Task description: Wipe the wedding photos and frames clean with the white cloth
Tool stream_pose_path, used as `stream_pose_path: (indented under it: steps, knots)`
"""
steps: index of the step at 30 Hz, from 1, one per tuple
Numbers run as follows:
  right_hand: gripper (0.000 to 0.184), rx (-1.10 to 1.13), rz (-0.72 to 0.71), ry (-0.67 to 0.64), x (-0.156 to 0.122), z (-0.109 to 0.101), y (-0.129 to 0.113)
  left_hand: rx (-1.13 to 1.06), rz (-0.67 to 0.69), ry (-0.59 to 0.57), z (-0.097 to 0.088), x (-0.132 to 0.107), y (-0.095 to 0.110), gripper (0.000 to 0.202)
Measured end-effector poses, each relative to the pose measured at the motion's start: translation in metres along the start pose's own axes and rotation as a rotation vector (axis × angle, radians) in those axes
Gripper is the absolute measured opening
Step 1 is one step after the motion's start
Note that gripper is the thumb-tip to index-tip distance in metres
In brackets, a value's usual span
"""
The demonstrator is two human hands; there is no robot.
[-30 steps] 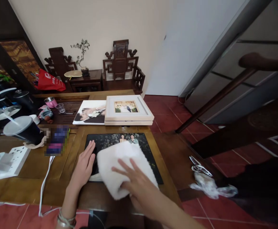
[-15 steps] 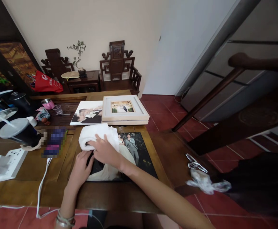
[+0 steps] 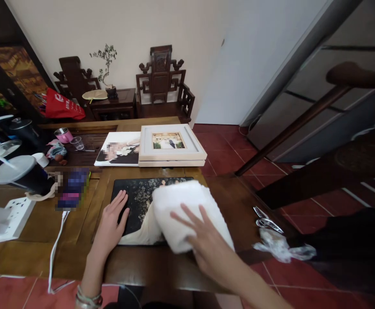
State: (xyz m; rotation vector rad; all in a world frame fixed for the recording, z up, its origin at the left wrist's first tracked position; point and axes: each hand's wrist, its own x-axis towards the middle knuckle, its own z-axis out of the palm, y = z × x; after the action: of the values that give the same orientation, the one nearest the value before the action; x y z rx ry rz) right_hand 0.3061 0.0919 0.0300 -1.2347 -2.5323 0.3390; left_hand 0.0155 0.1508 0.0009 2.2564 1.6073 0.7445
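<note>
Soft, muted indoor light, faint sheen on the tabletop (image 3: 145, 266), slight blur over the right hand (image 3: 206, 238).

Carved wooden chairs (image 3: 161, 64) line a pale wall (image 3: 126, 25) near red tiles (image 3: 221, 150).

Photo panel (image 3: 138, 201) partly hidden by white cloth (image 3: 187, 195); phone (image 3: 73, 189) pixelated; power strip (image 3: 18, 216) cut by left edge.

1 dark rectangular photo panel (image 3: 132, 212) (clock centre), 1 white fluffy cloth (image 3: 187, 199), 2 bare hands (image 3: 111, 219). 2 stacked pale-wood picture frames (image 3: 172, 158) at 12, 2 dark carved wooden chairs (image 3: 161, 81) at 11–12, 1 white rectangular power strip (image 3: 22, 214) at 9.
</note>
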Motion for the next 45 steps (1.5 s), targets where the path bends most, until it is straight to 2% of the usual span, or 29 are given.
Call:
stream_pose_path:
  steps: [3, 5, 8, 14, 17, 20, 27, 30, 33, 40, 42, 45]
  knots:
    - [0.038, 0.007, -0.049, -0.018, -0.027, 0.008, -0.033, 0.008, -0.005, -0.005, 0.0, -0.001, 0.0, 0.043]
    - [0.039, 0.021, -0.051, -0.025, -0.031, 0.008, -0.038, 0.016, 0.011, -0.005, 0.0, -0.001, -0.001, 0.043]
    - [0.049, 0.042, -0.004, -0.046, -0.012, 0.001, -0.021, 0.023, 0.033, -0.004, -0.001, -0.001, -0.001, 0.044]
    - [0.054, 0.06, 0.055, -0.033, 0.063, -0.014, 0.04, -0.006, 0.023, 0.003, -0.003, 0.0, 0.002, 0.043]
    - [0.056, 0.036, 0.056, -0.025, 0.078, -0.014, 0.049, -0.017, 0.023, 0.011, -0.003, 0.0, 0.003, 0.043]
    - [0.054, 0.037, 0.05, -0.017, 0.062, -0.008, 0.036, -0.013, 0.021, 0.013, -0.002, -0.001, 0.003, 0.042]
    - [0.04, 0.025, -0.016, -0.037, -0.021, 0.006, -0.029, 0.011, 0.014, 0.005, -0.002, 0.0, 0.002, 0.043]
    - [0.036, 0.025, -0.048, -0.061, -0.03, 0.005, -0.036, 0.02, 0.033, 0.005, -0.002, 0.0, 0.002, 0.043]
    - [0.042, 0.063, -0.023, -0.092, -0.012, 0.0, -0.024, 0.019, 0.046, 0.006, -0.002, 0.0, 0.002, 0.042]
    - [0.047, 0.062, 0.051, -0.053, 0.074, -0.011, 0.035, -0.021, 0.033, 0.028, -0.003, 0.0, 0.004, 0.04]
    - [0.048, 0.054, 0.062, -0.038, 0.084, -0.01, 0.042, -0.027, 0.034, 0.036, -0.002, 0.001, 0.004, 0.039]
    - [0.045, 0.042, 0.079, -0.005, 0.073, -0.004, 0.036, -0.021, 0.023, 0.029, -0.002, 0.001, 0.005, 0.039]
